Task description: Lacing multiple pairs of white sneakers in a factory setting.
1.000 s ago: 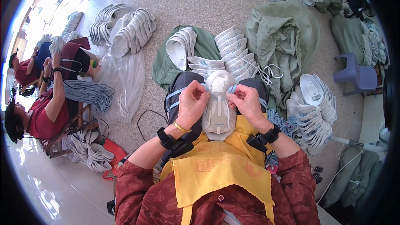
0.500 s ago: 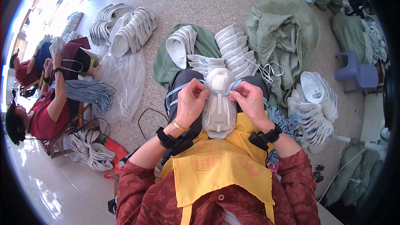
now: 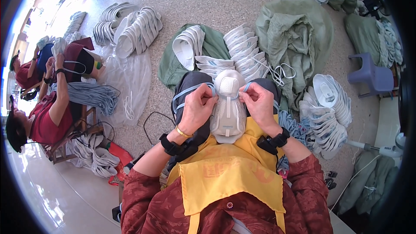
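Observation:
A white and pale grey shoe upper (image 3: pixel 228 119) rests between my knees, its rounded toe pointing away from me. A light blue shoelace (image 3: pixel 185 91) runs across it and hangs in loops on both sides. My left hand (image 3: pixel 197 109), closed in a pinch, holds the lace at the upper's left edge. On the opposite edge my right hand (image 3: pixel 261 109) pinches the lace too, thumb and forefinger together. The fingers partly hide where the lace meets the upper.
Stacked white uppers (image 3: pixel 242 47) lie just past my knees on green cloth (image 3: pixel 167 67). More stacks (image 3: pixel 331 108) stand at the right, near a purple stool (image 3: pixel 370 74). On the left, a co-worker (image 3: pixel 47 117) sits beside bundled blue laces (image 3: pixel 93 97).
Both hands stay at the upper with the lace pinched. My right hand has shifted very slightly, and less blue lace shows above its fingers.

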`<state>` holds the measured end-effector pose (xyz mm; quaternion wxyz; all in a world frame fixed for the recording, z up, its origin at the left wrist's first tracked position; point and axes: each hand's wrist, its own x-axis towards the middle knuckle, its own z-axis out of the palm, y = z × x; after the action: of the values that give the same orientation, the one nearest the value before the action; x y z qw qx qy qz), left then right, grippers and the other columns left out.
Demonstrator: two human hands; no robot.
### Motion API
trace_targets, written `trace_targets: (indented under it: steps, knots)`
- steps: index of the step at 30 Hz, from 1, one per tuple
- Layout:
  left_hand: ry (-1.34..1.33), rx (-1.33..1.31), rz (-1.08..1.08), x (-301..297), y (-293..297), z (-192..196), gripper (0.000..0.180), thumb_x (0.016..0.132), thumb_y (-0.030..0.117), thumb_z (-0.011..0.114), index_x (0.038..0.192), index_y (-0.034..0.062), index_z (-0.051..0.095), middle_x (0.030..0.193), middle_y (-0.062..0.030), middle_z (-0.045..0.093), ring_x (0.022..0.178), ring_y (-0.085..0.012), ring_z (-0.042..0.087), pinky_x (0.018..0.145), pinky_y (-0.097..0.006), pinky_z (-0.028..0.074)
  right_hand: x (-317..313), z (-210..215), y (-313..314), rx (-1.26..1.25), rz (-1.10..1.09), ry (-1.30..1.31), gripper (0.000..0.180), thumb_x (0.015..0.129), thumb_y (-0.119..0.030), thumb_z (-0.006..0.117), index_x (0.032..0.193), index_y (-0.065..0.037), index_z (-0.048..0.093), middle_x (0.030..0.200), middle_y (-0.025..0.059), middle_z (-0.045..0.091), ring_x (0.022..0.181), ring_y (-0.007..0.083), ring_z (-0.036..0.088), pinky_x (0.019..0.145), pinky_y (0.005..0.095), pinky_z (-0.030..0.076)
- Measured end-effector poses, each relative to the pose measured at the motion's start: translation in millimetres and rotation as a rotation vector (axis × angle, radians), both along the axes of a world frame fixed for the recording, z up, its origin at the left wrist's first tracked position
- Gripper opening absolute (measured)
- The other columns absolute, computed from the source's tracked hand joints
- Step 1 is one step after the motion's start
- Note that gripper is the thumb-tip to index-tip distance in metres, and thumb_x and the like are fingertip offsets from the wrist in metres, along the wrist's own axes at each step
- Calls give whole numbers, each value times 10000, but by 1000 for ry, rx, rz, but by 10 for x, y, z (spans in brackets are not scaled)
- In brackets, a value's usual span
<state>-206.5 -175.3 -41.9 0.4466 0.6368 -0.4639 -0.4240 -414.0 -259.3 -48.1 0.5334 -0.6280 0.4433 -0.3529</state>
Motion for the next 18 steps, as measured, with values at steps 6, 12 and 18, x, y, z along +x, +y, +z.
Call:
trace_targets:
  steps: [6, 12, 18]
  knots:
    - [19, -24, -1, 29, 9, -68, 134, 935, -97, 654, 934, -23, 542, 945, -67, 700, 866, -111, 705, 803, -253, 583, 32, 150, 5, -168, 92, 143, 72, 896, 10, 750, 945, 34, 703, 776, 75, 727, 672, 84, 683, 643, 252, 545]
    - [78, -42, 91, -17, -33, -30, 139, 930, -106, 655, 942, -29, 541, 988, -77, 708, 883, -113, 720, 786, -256, 601, 26, 140, -48, -133, 142, 176, 70, 893, 24, 743, 950, 36, 704, 781, 85, 732, 688, 87, 691, 648, 255, 546]
    - [121, -58, 127, -37, -78, -101, 144, 929, -116, 656, 912, -30, 542, 1003, -81, 714, 899, -107, 711, 796, -256, 610, 37, 171, -35, -103, 130, 187, 59, 898, 25, 740, 946, 36, 707, 782, 78, 735, 700, 71, 686, 648, 250, 543]
